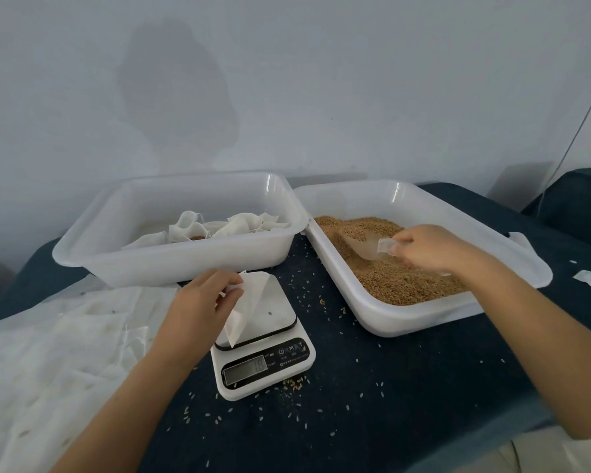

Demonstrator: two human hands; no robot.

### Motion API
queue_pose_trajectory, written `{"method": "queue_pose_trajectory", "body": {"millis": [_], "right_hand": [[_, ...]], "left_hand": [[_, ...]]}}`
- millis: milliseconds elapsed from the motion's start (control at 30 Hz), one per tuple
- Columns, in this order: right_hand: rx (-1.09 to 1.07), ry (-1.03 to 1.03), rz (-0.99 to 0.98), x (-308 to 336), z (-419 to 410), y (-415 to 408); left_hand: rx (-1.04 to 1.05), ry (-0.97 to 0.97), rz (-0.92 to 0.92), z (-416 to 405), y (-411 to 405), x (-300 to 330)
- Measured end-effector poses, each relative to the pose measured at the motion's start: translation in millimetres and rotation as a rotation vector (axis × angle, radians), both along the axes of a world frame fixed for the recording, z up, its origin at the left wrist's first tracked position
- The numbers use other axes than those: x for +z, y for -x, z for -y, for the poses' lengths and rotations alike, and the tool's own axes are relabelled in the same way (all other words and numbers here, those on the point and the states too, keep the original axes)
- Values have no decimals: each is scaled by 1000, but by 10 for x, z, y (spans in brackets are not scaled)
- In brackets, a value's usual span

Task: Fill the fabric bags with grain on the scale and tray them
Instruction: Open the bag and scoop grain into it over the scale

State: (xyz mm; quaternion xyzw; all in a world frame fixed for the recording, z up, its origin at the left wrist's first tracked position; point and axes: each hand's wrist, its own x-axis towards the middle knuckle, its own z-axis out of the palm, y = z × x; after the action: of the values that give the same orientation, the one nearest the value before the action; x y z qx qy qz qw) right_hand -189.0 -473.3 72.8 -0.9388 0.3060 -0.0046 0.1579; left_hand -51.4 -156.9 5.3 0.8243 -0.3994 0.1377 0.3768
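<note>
Head view, one frame, itemised.

Scale (263, 349): one, white, standing on the dark cloth (406, 387) between the two tubs, display toward the person so it can be read while filling; the digits are too blurred to read with confidence.

Fabric bag (246, 302): one in hand, empty and limp, its lower end resting on the scale platform. The left hand (202, 302) pinches its upper edge between thumb and curled fingers, likely to hold the mouth up for pouring.

Scoop (365, 245): one, clear plastic, bowl pushed into the grain (406, 278). The right hand (427, 249) has its fingers wrapped round the handle.

Grain tub (512, 268): one, white, on the right within reach of the scooping hand.

Tray (171, 264): one, white, on the left behind the scale, holding several filled or part-filled bags (191, 228); perhaps four or five, the heap overlaps too much for a firm count.

Spare bags (65, 353): a loose pile of flat white fabric at the left, uncounted.

Spilled grains (294, 382): scattered across the cloth, thickest beside the scale.
</note>
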Motion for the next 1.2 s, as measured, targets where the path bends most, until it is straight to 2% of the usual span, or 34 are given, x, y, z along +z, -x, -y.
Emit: {"method": "queue_pose_trajectory", "body": {"millis": [167,333,467,567,733,833,1033,1200], "right_hand": [[9,-45,67,3,-7,87],[61,-62,195,95,15,129],[149,-81,287,270,2,133],[253,-188,305,343,-81,90],[440,-283,294,337,-326,-4],[495,-327,253,255,-431,-48],[582,-298,146,212,-520,-123],[633,-242,89,295,-502,-157]], "left_hand": [[14,7,4,-2,-1,40],[19,-74,78,-61,-54,140],[30,-108,25,-119,-146,235],[9,-142,-22,-162,-235,297],[-64,-223,5,-215,-344,410],[-50,-237,-55,-238,-395,445],[-91,-257,-128,-216,-419,508],[-111,-372,-63,-147,-418,578]]}}
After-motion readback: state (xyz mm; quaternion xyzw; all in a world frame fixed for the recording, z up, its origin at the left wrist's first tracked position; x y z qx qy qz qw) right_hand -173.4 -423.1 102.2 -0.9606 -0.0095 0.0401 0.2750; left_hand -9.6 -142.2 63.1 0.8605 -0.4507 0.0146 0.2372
